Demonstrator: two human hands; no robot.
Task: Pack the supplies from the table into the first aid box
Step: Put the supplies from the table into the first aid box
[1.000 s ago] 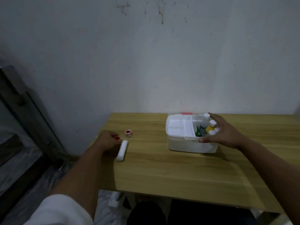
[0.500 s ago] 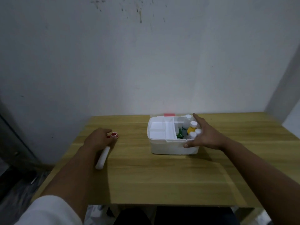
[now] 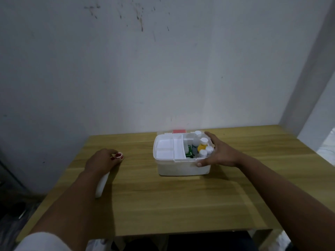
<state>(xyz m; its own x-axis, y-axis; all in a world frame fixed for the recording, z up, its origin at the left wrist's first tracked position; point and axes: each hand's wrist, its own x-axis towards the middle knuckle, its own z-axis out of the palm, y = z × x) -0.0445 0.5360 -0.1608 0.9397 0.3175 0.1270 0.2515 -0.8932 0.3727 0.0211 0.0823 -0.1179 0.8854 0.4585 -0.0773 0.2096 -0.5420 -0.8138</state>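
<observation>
My left hand (image 3: 101, 160) pinches the small red-and-white tape roll (image 3: 118, 155); my right hand (image 3: 219, 154) grips the white plastic first aid box (image 3: 181, 169) by its end.

Plain room: scuffed wall (image 3: 126, 69), wooden table (image 3: 163, 205).

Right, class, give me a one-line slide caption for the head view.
Left hand pinches a tape roll beside a gauze roll; right hand holds the open first aid box.

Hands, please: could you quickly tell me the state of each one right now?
Left hand: closed, pinching the tape roll.
Right hand: closed, holding the first aid box by its right end.
</observation>
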